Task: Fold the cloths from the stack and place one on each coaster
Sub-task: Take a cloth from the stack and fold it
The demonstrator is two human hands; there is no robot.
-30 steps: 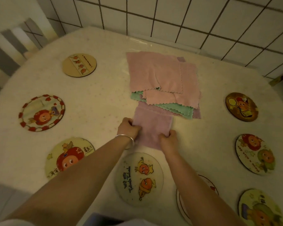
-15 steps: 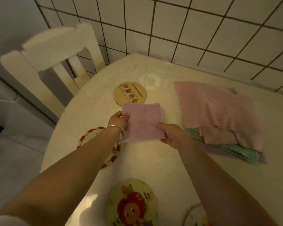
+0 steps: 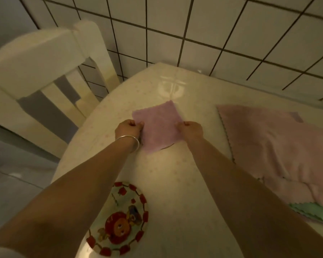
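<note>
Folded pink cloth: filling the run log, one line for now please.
folded pink cloth | both hands grip its sides | covers far coaster, edge peeking

Pale table [image 3: 175, 183], white wooden chair [image 3: 45, 58] at its left, tiled wall [image 3: 231, 34] behind

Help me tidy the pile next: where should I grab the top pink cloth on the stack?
Pinch the top pink cloth at its near left corner, coming from the left where the table is bare. It lies flat, and its zigzag left edge is exposed.
</note>
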